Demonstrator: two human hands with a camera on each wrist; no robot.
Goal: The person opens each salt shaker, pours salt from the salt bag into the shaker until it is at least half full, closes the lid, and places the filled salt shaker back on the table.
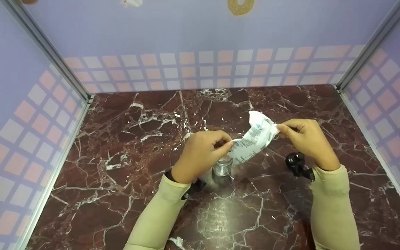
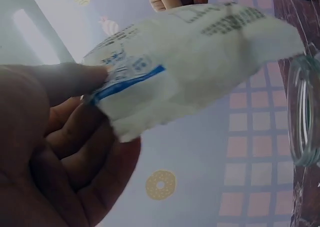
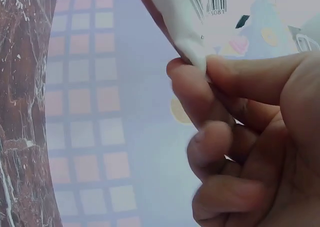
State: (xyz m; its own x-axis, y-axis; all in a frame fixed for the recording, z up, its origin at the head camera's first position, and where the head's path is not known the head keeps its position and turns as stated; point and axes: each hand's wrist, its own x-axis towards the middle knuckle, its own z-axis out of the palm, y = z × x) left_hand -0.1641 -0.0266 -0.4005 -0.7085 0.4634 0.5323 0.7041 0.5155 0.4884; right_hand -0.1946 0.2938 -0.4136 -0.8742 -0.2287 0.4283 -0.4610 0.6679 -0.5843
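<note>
A white printed packet [image 1: 252, 144] with small dark text is held tilted above the table, its right end higher. My left hand [image 1: 203, 151] pinches its lower left edge between thumb and fingers; a blue stripe shows there in the left wrist view. My right hand [image 1: 306, 137] pinches the opposite, upper end, which looks bunched, and a barcode is visible beside it in the right wrist view. Under the packet's lower end stands a small clear glass jar [image 1: 222, 168], partly hidden by the left hand and the packet. What the jar contains cannot be made out.
The dark red marbled table [image 1: 116, 208] has small white specks scattered beyond and left of the hands. Purple panels with pink and white squares [image 1: 207, 69] wall it at the back and both sides. Black wrist-worn devices [image 1: 295, 163] hang near both wrists.
</note>
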